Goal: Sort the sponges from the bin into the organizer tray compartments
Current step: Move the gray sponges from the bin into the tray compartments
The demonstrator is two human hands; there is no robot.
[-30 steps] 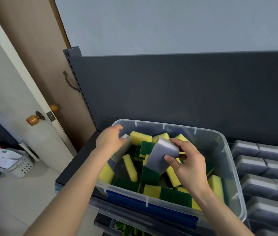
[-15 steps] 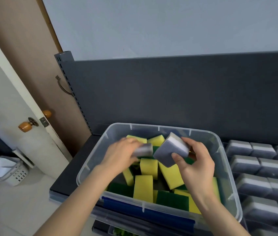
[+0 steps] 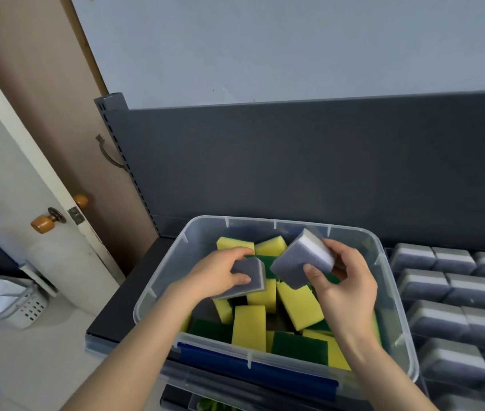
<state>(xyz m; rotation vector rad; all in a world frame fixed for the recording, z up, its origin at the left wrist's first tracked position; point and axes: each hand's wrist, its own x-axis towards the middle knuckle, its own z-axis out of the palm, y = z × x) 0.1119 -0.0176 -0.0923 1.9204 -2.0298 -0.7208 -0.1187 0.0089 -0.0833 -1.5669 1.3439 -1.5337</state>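
We record a white door (image 3: 12, 188) at left, with an orange-brown knob (image 3: 42, 223) on its face and a second knob (image 3: 81, 200) past its edge. A dark grey back panel (image 3: 294, 161) stands below a pale wall (image 3: 265, 46). A curved metal hook (image 3: 107, 155) shows just beside the slotted upright (image 3: 116, 149). A white perforated basket (image 3: 18, 310) sits on the floor (image 3: 27, 366).

No legible text anywhere.

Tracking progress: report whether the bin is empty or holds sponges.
Not empty. Many yellow-and-green sponges lie loose inside the clear bin.
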